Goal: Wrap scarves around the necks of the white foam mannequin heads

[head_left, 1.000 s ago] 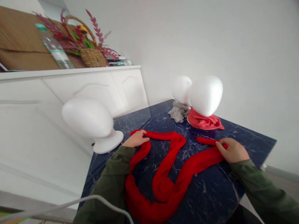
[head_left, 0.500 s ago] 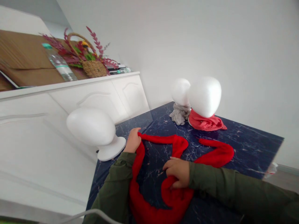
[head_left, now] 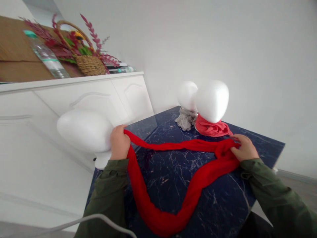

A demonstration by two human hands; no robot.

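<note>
A long red scarf (head_left: 160, 219) lies in a wide loop over the dark blue marbled table (head_left: 170, 185). My left hand (head_left: 120, 142) is closed on the loop's left end, close beside a white foam mannequin head (head_left: 85, 130). At the right, my right hand (head_left: 244, 147) pinches the bunched other end of the scarf. The upper strand runs nearly straight between my hands, while the lower one sags toward me. Just behind my right hand sits a coral scarf (head_left: 211, 127), wrapped around the base of a second white mannequin head (head_left: 212, 100).
A third white head (head_left: 187, 95) with a grey scarf (head_left: 185, 119) stands at the table's back. White cabinets (head_left: 99, 99) on the left carry a flower basket (head_left: 90, 65) and a plastic bottle (head_left: 48, 56). A pale cable (head_left: 99, 216) crosses the lower left.
My right hand has moved from the table's middle to the far right and now grips the scarf's end. The loop has widened and straightened. My left hand has shifted slightly up and left.
</note>
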